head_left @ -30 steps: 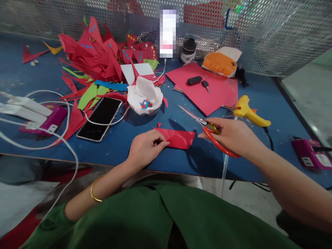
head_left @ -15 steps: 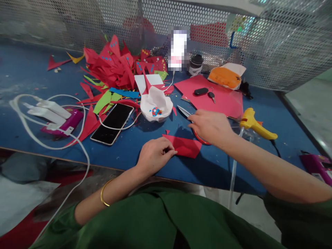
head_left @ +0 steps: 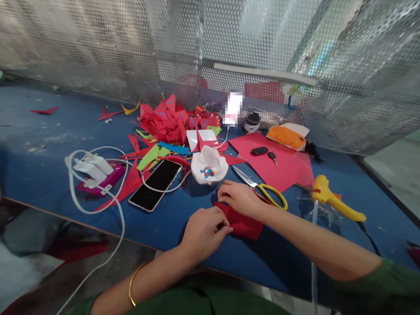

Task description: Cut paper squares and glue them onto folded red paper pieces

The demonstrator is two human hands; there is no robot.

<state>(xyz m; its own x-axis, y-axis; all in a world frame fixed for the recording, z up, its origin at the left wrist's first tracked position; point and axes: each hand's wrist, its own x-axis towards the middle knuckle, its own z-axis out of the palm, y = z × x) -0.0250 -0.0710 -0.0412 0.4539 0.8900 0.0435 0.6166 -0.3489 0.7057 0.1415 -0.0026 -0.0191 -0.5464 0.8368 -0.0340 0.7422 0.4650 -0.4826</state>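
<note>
A folded piece of red paper (head_left: 247,225) lies near the table's front edge. My left hand (head_left: 206,229) pinches its near left edge between thumb and fingers. Across the far side of the same paper reaches my right hand (head_left: 239,197), fingers curled together with their tips down at the far left corner; what they grip there, if anything, is hidden. Just beyond my right hand rest scissors (head_left: 251,181) with yellow and red handles, blades pointing away to the left. A white paper bowl (head_left: 210,162) behind the hands holds small blue, red and orange bits.
A dark phone (head_left: 155,186), white cable and chargers on a purple box (head_left: 101,181) lie to the left. Behind is a heap of red cut paper (head_left: 167,122). Right are a red sheet (head_left: 275,164) with a key and a yellow glue gun (head_left: 336,199). A perforated screen stands behind.
My right hand has let go of the scissors and moved left to the far edge of the red paper. My left hand keeps its pinch. The view has tilted upward.
</note>
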